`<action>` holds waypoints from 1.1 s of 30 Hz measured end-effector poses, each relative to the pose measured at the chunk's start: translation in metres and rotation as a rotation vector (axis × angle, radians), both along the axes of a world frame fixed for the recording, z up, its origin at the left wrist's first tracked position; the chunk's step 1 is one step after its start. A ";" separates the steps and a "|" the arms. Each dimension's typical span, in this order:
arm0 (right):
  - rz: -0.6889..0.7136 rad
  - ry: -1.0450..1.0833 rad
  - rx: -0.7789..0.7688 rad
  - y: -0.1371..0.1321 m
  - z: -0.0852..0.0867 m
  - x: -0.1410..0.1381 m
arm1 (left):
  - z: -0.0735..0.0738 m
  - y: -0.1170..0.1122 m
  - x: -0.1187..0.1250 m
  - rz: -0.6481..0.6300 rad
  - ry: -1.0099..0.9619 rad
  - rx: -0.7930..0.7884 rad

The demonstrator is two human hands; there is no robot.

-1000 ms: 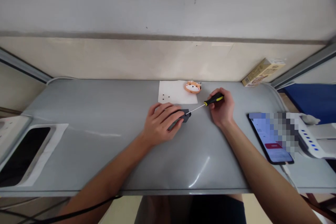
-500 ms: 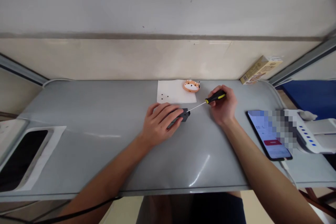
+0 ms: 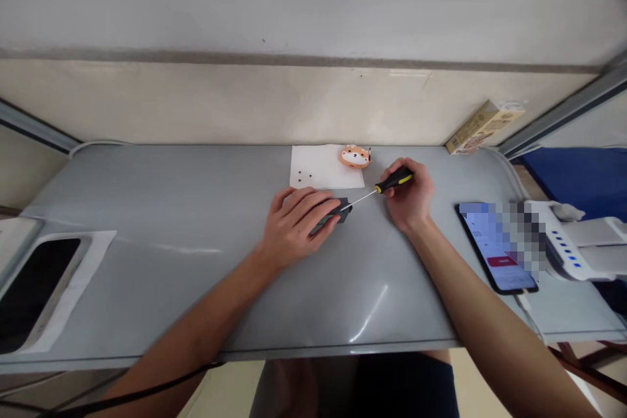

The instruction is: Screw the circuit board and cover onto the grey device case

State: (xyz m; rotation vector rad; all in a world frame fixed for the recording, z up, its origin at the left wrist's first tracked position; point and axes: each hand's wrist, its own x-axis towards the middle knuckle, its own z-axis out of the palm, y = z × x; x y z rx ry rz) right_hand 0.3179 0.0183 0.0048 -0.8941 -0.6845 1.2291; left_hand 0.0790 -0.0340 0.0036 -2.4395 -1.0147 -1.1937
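Observation:
My left hand (image 3: 296,225) lies over a small dark grey boxy device (image 3: 345,211), its fingers wrapped round it and pressing it to the table. Most of the device is hidden under the fingers; only its right end shows. In my right hand (image 3: 411,199) is a screwdriver (image 3: 394,179) with a black and yellow handle and a thin metal shaft. The shaft slants down to the left, and its tip meets the device's right end. Just behind, a white sheet of paper (image 3: 318,166) carries three tiny dark screws and an orange animal-face case (image 3: 355,157).
A lit phone (image 3: 494,251) on a cable lies at the right, beside a white charging hub (image 3: 565,248). A small box (image 3: 484,127) leans on the back wall. At the left a dark-screened device (image 3: 42,290) rests on white paper. The grey table (image 3: 186,287) ends near my body.
The screwdriver and my right hand have shifted slightly left, the tip further over the device. My left hand keeps its hold. The whole view has moved a little.

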 end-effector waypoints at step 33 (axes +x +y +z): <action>0.015 -0.021 -0.023 0.002 -0.003 0.000 | 0.002 -0.001 0.003 -0.021 -0.012 -0.011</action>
